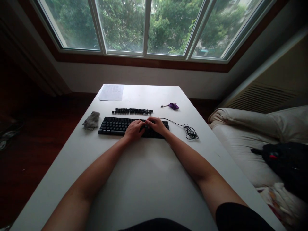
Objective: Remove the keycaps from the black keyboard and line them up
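Note:
A black keyboard (pixel 113 124) lies across the white table, and both my hands are over its right half. My left hand (pixel 134 130) is bent, its thumb and fingertips drawn in close to the keys. Right beside it, my right hand (pixel 156 124) has curled fingers that come together near the left fingertips. Whatever is between the fingers is too small and dark to make out. Behind the keyboard, loose black keycaps (pixel 132 111) sit in two rows. The keyboard's black cable (pixel 191 132) lies coiled to the right.
A crumpled grey cloth (pixel 91 120) lies left of the keyboard. Farther back are a sheet of paper (pixel 111 92) at left and a purple object with a thin stem (pixel 174 106) at right. A cream sofa (pixel 238 141) with a black bag (pixel 287 160) stands beside the table (pixel 144 179).

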Action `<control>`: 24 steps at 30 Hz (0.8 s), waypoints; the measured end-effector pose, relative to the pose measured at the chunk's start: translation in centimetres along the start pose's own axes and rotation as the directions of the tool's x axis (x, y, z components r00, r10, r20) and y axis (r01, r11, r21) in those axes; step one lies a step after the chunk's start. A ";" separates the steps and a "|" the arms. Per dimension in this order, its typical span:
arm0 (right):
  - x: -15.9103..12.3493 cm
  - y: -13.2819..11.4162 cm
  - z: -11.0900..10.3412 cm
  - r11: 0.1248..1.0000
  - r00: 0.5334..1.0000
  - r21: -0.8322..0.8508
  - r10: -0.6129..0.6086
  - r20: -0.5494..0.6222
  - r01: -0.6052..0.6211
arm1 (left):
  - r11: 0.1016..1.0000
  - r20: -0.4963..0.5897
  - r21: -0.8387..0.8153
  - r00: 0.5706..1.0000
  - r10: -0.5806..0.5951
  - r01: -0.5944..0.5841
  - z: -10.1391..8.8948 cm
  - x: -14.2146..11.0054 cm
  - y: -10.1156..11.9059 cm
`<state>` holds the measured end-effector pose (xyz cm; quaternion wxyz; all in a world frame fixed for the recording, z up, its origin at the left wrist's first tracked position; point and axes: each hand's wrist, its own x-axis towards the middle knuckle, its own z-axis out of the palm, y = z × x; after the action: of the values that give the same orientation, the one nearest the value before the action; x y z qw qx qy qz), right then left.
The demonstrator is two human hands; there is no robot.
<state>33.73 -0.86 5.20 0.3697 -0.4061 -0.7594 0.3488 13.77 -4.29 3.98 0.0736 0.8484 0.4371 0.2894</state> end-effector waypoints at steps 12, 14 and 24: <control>0.0 0.0 0.0 1.000 1.000 0.003 0.009 0.000 -0.009 | 1.000 0.007 0.009 1.000 -0.003 0.003 -0.1 0.0 0.0; 0.0 0.0 0.1 1.000 1.000 0.002 0.007 -0.003 -0.007 | 1.000 0.005 0.012 1.000 -0.003 0.003 -0.1 0.0 0.0; 0.0 0.0 0.1 0.999 1.000 -0.032 -0.008 -0.007 0.008 | 1.000 0.000 -0.001 1.000 -0.001 0.001 0.0 0.0 0.0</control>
<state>33.68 -0.90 5.18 0.3673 -0.4102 -0.7651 0.3338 13.77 -4.25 3.97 0.0742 0.8482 0.4372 0.2896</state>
